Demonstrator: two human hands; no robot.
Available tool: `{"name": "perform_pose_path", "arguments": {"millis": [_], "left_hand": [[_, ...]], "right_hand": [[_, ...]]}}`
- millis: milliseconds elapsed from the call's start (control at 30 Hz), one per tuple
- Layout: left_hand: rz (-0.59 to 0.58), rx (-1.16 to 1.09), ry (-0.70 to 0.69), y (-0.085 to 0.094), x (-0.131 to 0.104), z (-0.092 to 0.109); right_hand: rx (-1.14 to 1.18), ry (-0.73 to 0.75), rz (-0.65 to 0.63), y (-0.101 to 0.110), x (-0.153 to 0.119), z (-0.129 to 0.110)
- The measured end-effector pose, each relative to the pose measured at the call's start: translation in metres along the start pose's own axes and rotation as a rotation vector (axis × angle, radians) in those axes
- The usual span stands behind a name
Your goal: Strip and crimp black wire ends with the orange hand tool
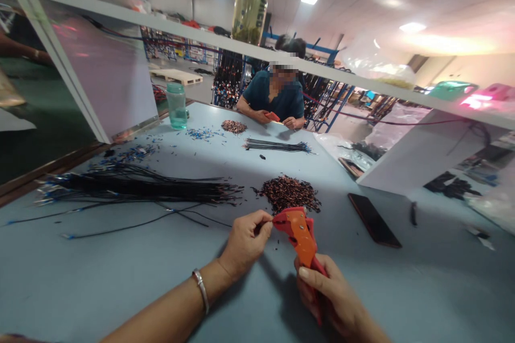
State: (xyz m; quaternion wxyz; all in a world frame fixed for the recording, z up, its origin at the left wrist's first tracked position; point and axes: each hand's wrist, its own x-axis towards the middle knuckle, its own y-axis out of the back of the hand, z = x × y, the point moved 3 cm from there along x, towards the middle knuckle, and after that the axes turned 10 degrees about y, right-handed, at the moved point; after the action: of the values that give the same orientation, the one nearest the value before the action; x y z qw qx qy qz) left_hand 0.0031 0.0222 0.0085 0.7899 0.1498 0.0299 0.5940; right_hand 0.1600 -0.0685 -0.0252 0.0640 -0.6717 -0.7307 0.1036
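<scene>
My left hand [247,241] is pinched at the jaws of a red and orange wire stripper [301,236]. A thin black wire [213,218] runs from the left into its fingers. Wrapped round the tool's handles is my right hand [328,292]. Just beyond the jaws lies a heap of small dark and copper-coloured scraps [289,193]. To the left rests a large bundle of black wires [156,187], with blue pieces at their far left ends. One loose wire [120,231] lies in front of that bundle.
A black phone [374,220] lies right of the heap. Further back are a green bottle [176,106], a smaller wire bundle [277,145], another scrap pile [234,126] and blue bits [200,133]. Across the table [241,166], a person [273,94] holds an orange tool. A shelf crosses above.
</scene>
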Motion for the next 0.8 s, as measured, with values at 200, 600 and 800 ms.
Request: {"name": "perform_pose_path", "arguments": {"millis": [200,600,800], "left_hand": [[0.063,0.03,0.046,0.001,0.005,-0.007],[0.057,-0.098,0.133,0.001,0.007,-0.007],[-0.081,-0.234,0.168,-0.008,0.004,-0.01]], "right_hand": [[0.073,0.0,0.019,0.006,-0.001,-0.011],[-0.329,0.206,0.13,0.014,0.0,-0.038],[-0.964,0.579,0.125,0.011,0.001,-0.037]]}}
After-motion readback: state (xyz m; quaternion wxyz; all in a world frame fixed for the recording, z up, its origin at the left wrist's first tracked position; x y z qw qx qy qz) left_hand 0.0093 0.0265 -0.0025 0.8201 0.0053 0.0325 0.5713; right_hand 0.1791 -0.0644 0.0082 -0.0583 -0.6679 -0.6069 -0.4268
